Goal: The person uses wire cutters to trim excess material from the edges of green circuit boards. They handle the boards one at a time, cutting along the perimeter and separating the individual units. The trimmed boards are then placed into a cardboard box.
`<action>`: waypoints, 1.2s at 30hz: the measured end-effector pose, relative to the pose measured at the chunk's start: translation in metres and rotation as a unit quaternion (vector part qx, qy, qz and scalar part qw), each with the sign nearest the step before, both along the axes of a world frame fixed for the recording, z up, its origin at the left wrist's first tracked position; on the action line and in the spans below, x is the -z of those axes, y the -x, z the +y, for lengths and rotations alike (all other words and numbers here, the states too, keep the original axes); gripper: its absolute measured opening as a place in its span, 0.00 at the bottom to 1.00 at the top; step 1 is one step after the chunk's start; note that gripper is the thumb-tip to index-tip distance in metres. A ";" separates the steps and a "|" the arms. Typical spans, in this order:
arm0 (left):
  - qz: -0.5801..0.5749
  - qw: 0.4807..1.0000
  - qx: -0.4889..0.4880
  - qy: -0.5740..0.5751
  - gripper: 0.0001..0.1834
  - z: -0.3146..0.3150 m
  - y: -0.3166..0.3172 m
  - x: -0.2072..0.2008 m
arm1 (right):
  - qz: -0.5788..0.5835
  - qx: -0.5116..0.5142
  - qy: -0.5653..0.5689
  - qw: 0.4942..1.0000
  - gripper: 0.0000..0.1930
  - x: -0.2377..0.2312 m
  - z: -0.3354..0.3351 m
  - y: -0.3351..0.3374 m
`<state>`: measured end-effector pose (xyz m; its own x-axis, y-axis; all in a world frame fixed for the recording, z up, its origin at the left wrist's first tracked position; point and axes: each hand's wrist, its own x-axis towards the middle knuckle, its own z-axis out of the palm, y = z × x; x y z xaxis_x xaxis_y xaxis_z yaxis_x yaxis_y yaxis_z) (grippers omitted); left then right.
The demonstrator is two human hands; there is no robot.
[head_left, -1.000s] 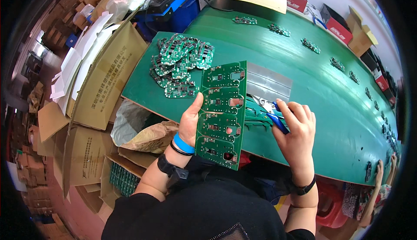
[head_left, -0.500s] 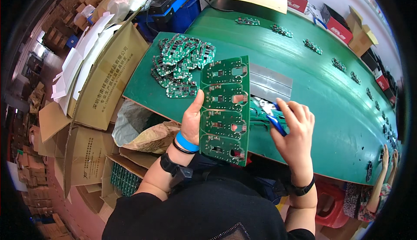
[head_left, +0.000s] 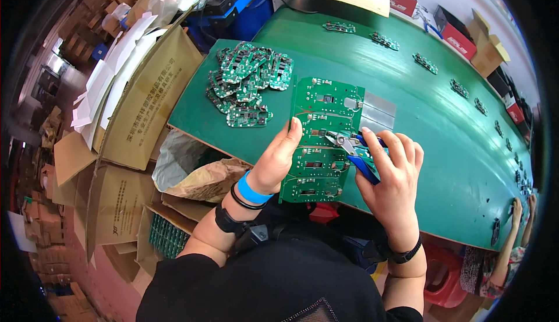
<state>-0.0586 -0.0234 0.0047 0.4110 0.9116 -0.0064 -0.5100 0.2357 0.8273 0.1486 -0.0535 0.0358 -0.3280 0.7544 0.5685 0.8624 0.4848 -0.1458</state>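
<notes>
Green worktable surface [head_left: 442, 182] is spread across the middle and right of the frame, with opened cardboard cartons [head_left: 145, 109] stacked along the left and a blue bin [head_left: 236, 24] set at the upper centre. Near the middle, a green circuit-board panel [head_left: 316, 154] is held up over the table's front edge. Its left edge is gripped by the left hand [head_left: 278, 158]; the thumb is laid on the near face, while the fingers are mostly hidden behind. Blue-handled cutters [head_left: 346, 143] are grasped by the right hand [head_left: 393, 176], with their tip brought over the panel's right half. Whether the board is being touched or bitten by the jaws cannot be told.

Judging by what is seen, this panel is only begun at most: four sections are stacked in it, all seemingly joined, and no clear cut can be made out. Finished-looking single boards are gathered in a pile [head_left: 247, 83] at the upper left of the table, and others are spaced in a row [head_left: 384, 41] from the top centre toward the right edge. More green boards [head_left: 167, 234] are packed in a carton at the lower left; whether those have been worked on cannot be judged.
</notes>
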 end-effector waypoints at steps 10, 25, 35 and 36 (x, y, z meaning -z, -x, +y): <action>0.035 0.999 -0.011 -0.027 0.29 0.000 0.000 -0.001 | -0.017 0.001 -0.004 1.000 0.31 -0.002 0.001 0.002; 0.087 0.995 -0.051 -0.021 0.25 0.007 0.010 0.021 | -0.028 -0.002 0.012 1.000 0.32 0.001 0.004 0.003; 0.053 0.996 -0.055 -0.039 0.26 0.007 0.006 0.012 | -0.020 -0.008 0.020 1.000 0.32 0.003 0.007 0.004; 0.058 0.996 -0.054 -0.037 0.26 0.007 0.007 0.014 | -0.022 -0.007 0.019 1.000 0.32 0.003 0.007 0.005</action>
